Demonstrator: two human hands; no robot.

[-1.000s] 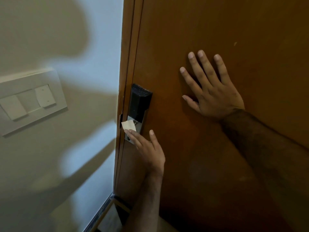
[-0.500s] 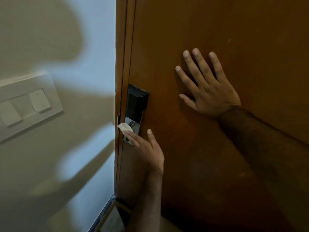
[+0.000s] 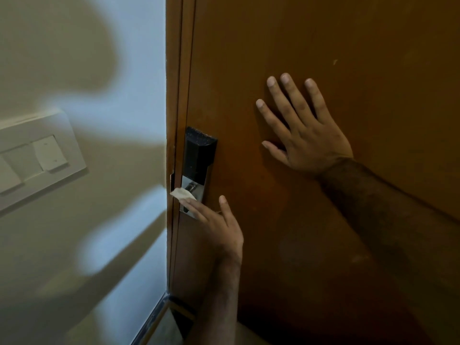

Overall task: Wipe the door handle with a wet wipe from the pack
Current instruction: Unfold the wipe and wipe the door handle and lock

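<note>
Left of frame centre, the left hand (image 3: pixel 214 220) is pinching a small folded wet wipe (image 3: pixel 182 194) against the steel lock plate (image 3: pixel 191 189). The right hand (image 3: pixel 306 135) is lying open, splayed flat on the door (image 3: pixel 348 46). The wipe looks limp, light and probably slippery, so fingertip pressure behind the fold suits best.

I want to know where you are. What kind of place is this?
Probably indoors, at a doorway in a home or a hotel. There is a brown wooden door with a black and silver electronic lock, and a white switch plate on the painted wall beside it.
</note>
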